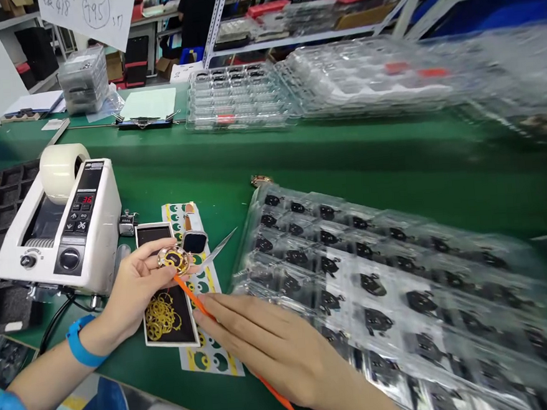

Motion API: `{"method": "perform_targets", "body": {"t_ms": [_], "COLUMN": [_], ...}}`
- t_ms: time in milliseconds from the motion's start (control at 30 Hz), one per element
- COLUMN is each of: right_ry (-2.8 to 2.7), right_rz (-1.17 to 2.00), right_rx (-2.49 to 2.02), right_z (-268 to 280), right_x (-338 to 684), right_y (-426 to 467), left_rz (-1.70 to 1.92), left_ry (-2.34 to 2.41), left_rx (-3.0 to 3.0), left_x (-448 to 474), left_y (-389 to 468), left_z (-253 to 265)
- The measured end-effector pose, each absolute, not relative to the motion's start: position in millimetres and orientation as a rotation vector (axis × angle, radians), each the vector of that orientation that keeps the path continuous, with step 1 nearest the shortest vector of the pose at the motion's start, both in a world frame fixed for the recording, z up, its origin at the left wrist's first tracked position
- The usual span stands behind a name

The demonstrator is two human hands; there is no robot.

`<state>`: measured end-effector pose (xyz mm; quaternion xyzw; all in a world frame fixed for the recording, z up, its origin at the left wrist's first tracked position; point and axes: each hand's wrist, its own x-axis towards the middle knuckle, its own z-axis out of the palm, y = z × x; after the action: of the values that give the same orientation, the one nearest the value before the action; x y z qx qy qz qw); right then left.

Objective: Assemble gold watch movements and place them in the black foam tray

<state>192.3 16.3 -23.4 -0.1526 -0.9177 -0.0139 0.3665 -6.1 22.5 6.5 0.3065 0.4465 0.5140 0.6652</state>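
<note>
My left hand (138,283) pinches a round gold part (173,261) with a dark centre, shaped like a small watch case. In my right hand (274,342) is a thin orange stick-like tool (188,291), its tip touching or very near the gold part's lower edge. Beneath my hands lies a white-rimmed tray (148,338) with a dark base. It holds a heap of thin yellow rings (163,316). Beside the tray is a sticker sheet (228,363) with green and yellow shapes. A dark rounded-square piece (194,242) and a pointed silvery blade-like thing (220,247) are near my left fingertips.
A white tape dispenser (97,223) stands at left, beside a black compartment tray (6,261) with gold parts. Clear plastic trays of dark parts (373,285) cover the right side. Another gold piece (261,180) lies behind them. A clipboard (147,107) and stacked clear trays (362,74) line the back ledge.
</note>
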Motion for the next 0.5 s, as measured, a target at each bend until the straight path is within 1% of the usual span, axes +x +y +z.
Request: {"method": "perform_targets", "body": {"t_ms": [133, 300, 433, 500], "right_ry": [-2.277, -2.037, -1.943, -2.0], "right_rz": [0.069, 0.219, 0.209, 0.107], "right_rx": [-0.417, -0.687, -0.745, -0.72], "right_z": [-11, -4, -13, -18], "right_x": [192, 188, 179, 177], "right_y": [14, 13, 14, 14], "left_rz": [1.115, 1.1, 1.074, 1.072], "left_ry": [1.019, 1.006, 1.025, 1.034], "left_rx": [0.651, 0.695, 0.737, 0.732], "left_x": [-4, 0, 6, 8], "left_y": [24, 19, 15, 14], "left_z": [4, 5, 4, 2]}}
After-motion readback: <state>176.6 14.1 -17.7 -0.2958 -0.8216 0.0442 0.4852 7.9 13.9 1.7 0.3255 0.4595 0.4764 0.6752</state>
